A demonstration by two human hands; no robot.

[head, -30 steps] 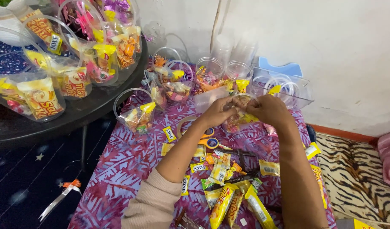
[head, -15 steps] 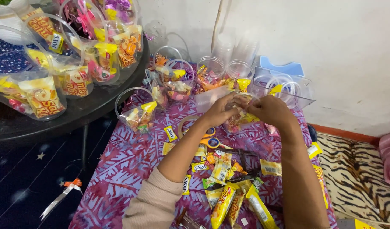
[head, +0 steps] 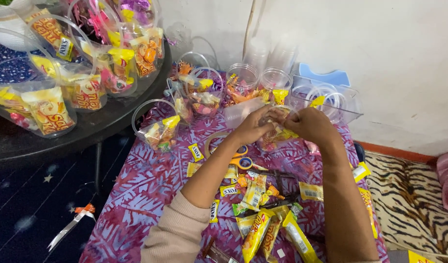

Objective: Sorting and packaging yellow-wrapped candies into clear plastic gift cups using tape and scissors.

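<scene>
While my left hand [head: 255,127] and right hand [head: 309,124] meet above the purple patterned cloth [head: 146,190], all my fingers pinch shut on a clear plastic bag of yellow and orange sweets [head: 277,136], held just beyond the orange-handled scissors [head: 241,157].

Glossy plastic on patterned cloth

Clear, shiny plastic cups [head: 276,79] and glossy foil snack wrappers [head: 257,234] lie on matt purple printed cloth [head: 136,195]; the round bench [head: 102,124] looks smooth, dark and polished.
</scene>
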